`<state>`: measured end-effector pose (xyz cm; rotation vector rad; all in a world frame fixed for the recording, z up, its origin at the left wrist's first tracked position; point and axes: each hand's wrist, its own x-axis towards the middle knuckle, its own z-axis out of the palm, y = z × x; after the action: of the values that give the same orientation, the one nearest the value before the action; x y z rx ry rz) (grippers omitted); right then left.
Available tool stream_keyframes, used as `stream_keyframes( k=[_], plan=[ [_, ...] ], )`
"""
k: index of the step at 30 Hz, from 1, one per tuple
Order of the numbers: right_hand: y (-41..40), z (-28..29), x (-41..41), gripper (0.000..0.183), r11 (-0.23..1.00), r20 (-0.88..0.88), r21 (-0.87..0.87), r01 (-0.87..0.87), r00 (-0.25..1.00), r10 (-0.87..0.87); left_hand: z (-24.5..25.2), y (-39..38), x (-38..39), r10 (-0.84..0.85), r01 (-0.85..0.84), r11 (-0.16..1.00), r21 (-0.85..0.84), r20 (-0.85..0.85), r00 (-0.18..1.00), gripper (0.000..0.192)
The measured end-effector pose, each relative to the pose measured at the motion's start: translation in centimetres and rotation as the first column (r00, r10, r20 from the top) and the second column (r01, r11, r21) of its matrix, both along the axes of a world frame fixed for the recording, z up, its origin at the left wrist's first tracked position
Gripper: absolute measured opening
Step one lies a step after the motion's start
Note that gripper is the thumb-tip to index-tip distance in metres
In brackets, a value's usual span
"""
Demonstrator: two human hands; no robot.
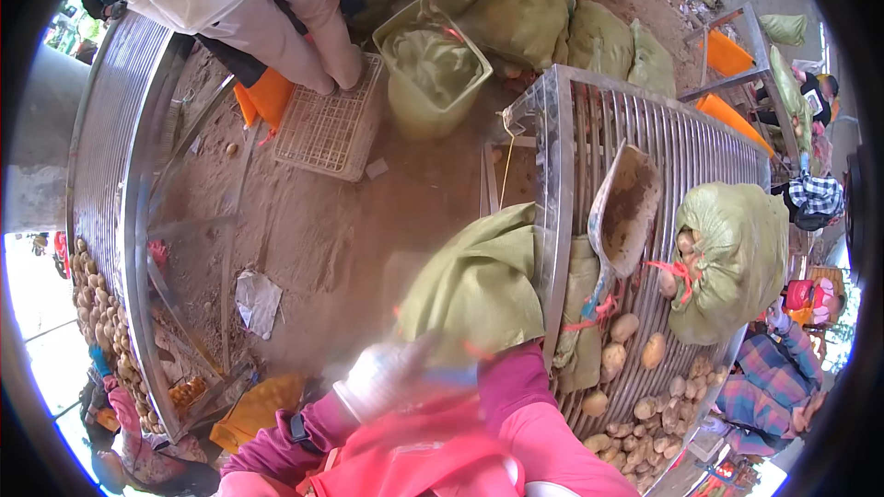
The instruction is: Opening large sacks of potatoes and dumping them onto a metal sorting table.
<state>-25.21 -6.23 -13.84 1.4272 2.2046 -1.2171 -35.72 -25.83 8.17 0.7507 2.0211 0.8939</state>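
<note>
My left hand (388,374), in a white glove and blurred by motion, is at the lower edge of an olive-green woven sack (476,283). Whether its fingers grip the cloth cannot be made out. My right sleeve (512,376) runs up to the same sack, and the cloth hides my right hand. Limp and partly folded, the sack lies against the near side of a metal slatted table (558,221). On the slats to the right rest a dirty scoop (630,210), a folded green sack (579,352), loose potatoes (652,351) and a bulging potato sack (735,255) with red ties.
Ahead, a person in pale trousers (304,21) stands at a plastic crate (331,124) beside a green bin (435,110) holding sacks. Full sacks (518,7) stand behind it. A second slatted table (117,152) with potatoes is at left. A person in plaid (766,386) is at right.
</note>
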Motion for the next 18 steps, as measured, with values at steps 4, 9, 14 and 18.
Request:
stream_keyframes(
  k=[4, 9, 14, 18],
  plan=[
    [1.8, -1.6, -5.4, 0.028, 0.995, 0.001, 0.093, -0.046, 0.999, 0.046, -7.1, 1.1, -0.4, 0.128, -0.129, 0.991, 0.042, 0.032, 0.991, 0.045],
    [3.4, -1.4, -9.2, 0.028, 0.985, 0.066, 0.142, -0.097, 0.994, 0.088, -17.6, 4.7, 0.0, 0.396, -0.571, 0.817, 0.084, 0.638, 0.66, 0.044],
    [1.3, 2.2, -6.7, 0.027, 0.99, 0.243, 0.039, -0.132, 0.963, 0.119, -23.0, 7.9, -1.3, 0.432, -0.467, 0.877, 0.111, 0.241, 0.869, 0.043],
    [-0.7, 6.3, -2.7, 0.027, 0.966, -0.253, 0.149, -0.21, 0.937, 0.242, -23.1, 9.8, -3.4, 0.551, -0.617, 0.786, -0.031, 0.489, 0.677, 0.039]
  ],
)
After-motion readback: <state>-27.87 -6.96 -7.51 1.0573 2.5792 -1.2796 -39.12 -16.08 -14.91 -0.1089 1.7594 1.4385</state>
